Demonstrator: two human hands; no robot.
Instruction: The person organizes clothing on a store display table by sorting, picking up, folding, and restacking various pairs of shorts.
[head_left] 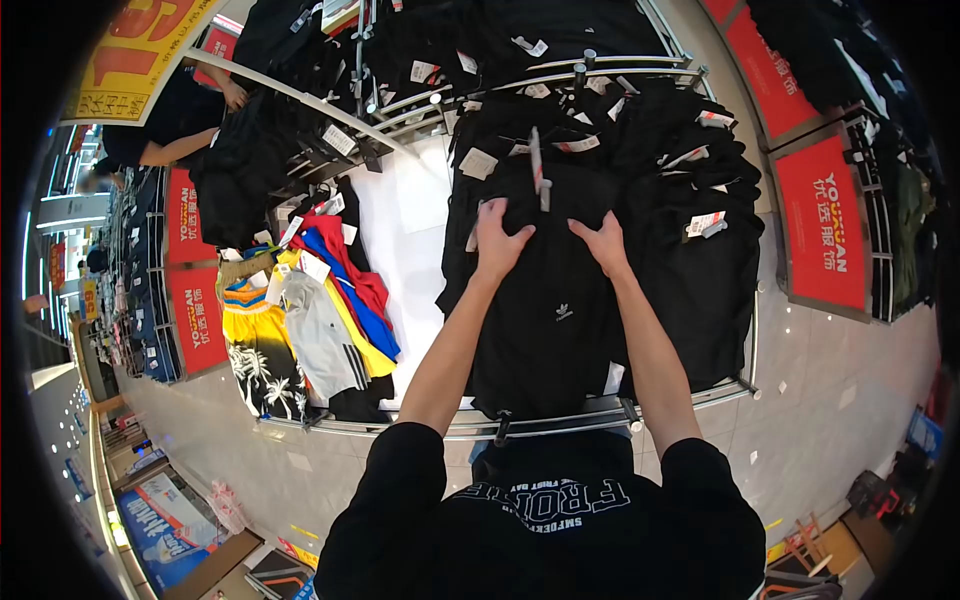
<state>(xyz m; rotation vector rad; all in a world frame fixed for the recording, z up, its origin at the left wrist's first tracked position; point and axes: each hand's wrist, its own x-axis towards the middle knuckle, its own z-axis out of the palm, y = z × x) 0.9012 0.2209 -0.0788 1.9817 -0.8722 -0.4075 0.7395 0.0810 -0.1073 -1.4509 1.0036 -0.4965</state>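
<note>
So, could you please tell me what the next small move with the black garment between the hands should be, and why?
Probably smooth the upper part of the black garment flat: the left hand and right hand are at either side of it, thumbs pointing inward, and its small pale logo faces up.

Head cam, remote. I read "YOUXUAN 优选服饰" on the red panel, R side (826, 220); same on two red panels, L side (200, 318). Yellow hanging sign (135, 62): big no., starts w/ 1, 2nd digit unsure. Wearer's black T-shirt (545, 545): "FRO…", upside down, rest partly hidden. Black garment in front (540, 350): trefoil logo, wording too sm. Price tags (705, 222): illegible to me.
</note>
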